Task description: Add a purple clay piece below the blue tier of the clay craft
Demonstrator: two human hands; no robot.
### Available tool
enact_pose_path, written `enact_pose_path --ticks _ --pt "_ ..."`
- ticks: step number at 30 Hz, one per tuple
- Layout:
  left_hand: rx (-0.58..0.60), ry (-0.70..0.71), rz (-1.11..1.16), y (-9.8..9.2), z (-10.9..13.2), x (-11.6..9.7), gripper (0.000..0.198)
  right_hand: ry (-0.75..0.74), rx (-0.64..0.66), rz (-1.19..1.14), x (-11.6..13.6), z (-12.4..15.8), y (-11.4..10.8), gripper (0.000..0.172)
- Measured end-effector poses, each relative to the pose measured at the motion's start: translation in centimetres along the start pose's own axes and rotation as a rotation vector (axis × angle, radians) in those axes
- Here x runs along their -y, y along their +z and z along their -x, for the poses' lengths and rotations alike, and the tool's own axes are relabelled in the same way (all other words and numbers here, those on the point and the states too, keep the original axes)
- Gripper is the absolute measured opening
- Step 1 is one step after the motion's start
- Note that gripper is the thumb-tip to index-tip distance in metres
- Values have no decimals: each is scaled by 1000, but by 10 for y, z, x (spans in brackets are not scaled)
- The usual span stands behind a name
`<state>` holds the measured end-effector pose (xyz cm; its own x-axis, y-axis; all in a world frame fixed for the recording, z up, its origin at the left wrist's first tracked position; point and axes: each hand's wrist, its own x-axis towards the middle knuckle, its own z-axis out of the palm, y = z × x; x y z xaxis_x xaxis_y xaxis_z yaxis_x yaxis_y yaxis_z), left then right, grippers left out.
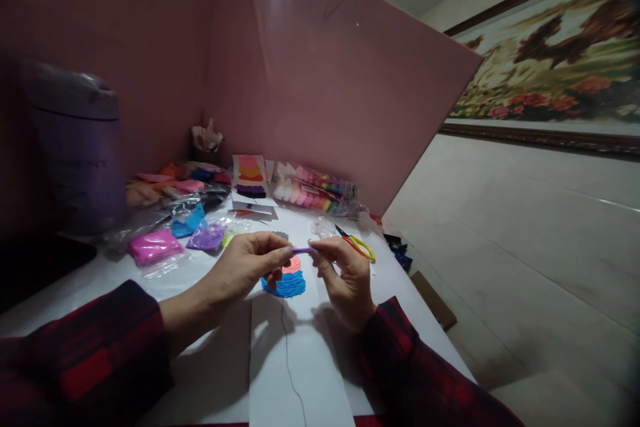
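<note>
My left hand and my right hand pinch the two ends of a thin purple clay strip, holding it level above the white table. Both hands have their fingers closed on it. Just under the strip lies a flat clay piece with blue rows below and orange-pink rows above, resting on a white sheet. Red-and-black checked sleeves cover both forearms.
Bags of coloured clay lie at the left, a clay-stick pack and a striped sample card at the back. Yellow-handled scissors lie right of my hands. A purple canister stands left; pink boards wall the table.
</note>
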<state>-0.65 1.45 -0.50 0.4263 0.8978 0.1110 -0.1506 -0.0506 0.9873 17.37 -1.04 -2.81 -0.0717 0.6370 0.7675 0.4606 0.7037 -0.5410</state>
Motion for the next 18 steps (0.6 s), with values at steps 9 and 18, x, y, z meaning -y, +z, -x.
enact_pose_path --ticks 9,18 --pt "54 22 130 -1 1 6 33 335 -90 -281 1 5 14 9" --pt "136 10 -12 4 4 -3 26 127 93 -205 12 14 11 22"
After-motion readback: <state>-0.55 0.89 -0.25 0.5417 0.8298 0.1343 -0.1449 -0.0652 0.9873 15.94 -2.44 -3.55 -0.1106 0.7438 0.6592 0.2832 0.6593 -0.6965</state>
